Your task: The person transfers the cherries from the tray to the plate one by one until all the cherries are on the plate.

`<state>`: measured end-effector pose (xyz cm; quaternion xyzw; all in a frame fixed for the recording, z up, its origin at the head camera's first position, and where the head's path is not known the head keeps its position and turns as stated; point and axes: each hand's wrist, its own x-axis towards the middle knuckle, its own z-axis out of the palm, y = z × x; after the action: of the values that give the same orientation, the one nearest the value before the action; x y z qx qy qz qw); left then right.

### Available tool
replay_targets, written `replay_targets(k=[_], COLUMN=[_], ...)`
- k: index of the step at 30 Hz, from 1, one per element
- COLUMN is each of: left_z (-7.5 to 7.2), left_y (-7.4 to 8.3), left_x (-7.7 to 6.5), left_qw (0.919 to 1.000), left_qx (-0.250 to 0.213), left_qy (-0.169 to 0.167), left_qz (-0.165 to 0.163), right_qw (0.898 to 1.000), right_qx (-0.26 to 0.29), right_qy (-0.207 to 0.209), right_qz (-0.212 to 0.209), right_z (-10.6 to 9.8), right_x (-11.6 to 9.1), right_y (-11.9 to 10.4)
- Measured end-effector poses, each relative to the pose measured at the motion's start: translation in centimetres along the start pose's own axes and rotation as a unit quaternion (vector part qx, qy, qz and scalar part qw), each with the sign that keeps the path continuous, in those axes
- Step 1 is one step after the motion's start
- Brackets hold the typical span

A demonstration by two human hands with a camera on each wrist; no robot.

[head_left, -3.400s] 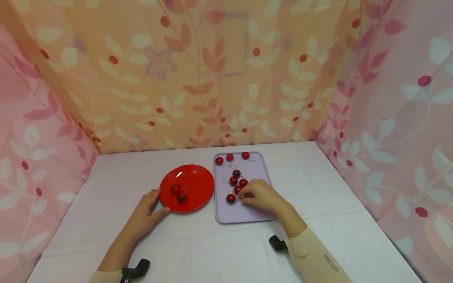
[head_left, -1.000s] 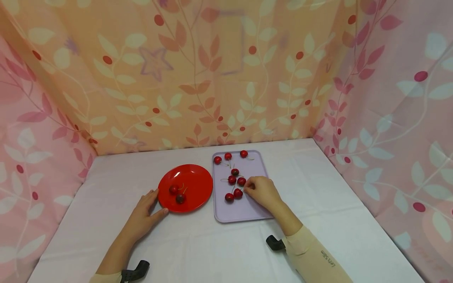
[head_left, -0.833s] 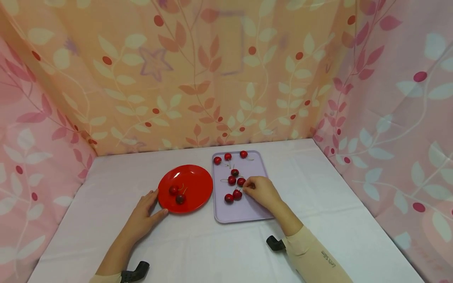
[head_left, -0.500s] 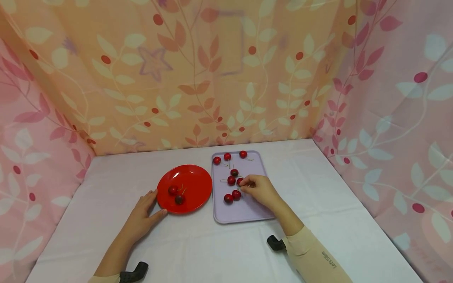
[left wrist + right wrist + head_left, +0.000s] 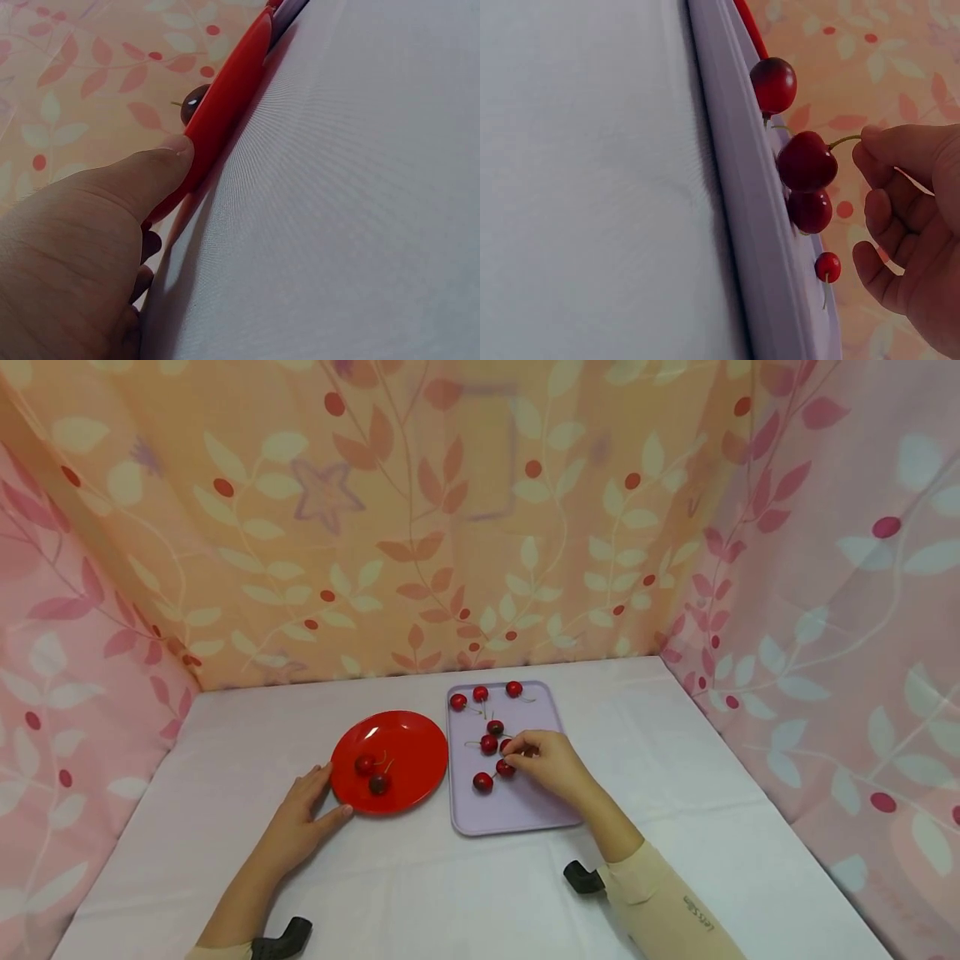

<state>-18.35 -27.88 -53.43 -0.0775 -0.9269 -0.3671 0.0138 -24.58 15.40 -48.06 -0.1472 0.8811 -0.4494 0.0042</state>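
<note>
Your right hand (image 5: 549, 767) pinches a cherry's stem (image 5: 845, 140) between thumb and finger; that cherry (image 5: 808, 161) sits just beside the fingertips, over the lilac tray (image 5: 510, 817), and whether it touches the tray is hard to tell. Another cherry (image 5: 506, 746) beyond those fingertips is partly covered by them. Your left hand (image 5: 300, 820) is spread, thumb and fingers touching the near-left rim of the red plate (image 5: 412, 781), which lies between your hands with two cherries (image 5: 378, 784) on it. In the left wrist view, your thumb and palm hide most of the other fingers.
</note>
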Motion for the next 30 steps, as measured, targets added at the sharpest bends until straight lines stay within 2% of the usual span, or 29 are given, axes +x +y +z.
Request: replay_targets(k=[4,11,22,30], left_z=[-0.1,0.0,0.2,0.1], left_y=[-0.2,0.0,-0.4,-0.3], left_x=[-0.1,0.1,-0.1,0.1], left_qw=[1.0,0.9999,0.9999,1.0], left_qx=[-0.005,-0.005,-0.009,-0.005], left_qy=[-0.007,-0.001,-0.005,0.0], left_qz=[-0.002,0.013,0.0,0.005], right_qw=[1.0,1.0,0.998,0.999], right_qx=[-0.004,-0.013,-0.003,0.018], right_qy=[-0.001,0.014,0.026,0.013], right_qz=[0.0,-0.016,-0.063,-0.048], right_z=[0.0,-0.3,0.1,0.9], right_x=[-0.2,-0.5,-0.2,0.5], right_y=[-0.6,-1.7,-4.0,-5.3])
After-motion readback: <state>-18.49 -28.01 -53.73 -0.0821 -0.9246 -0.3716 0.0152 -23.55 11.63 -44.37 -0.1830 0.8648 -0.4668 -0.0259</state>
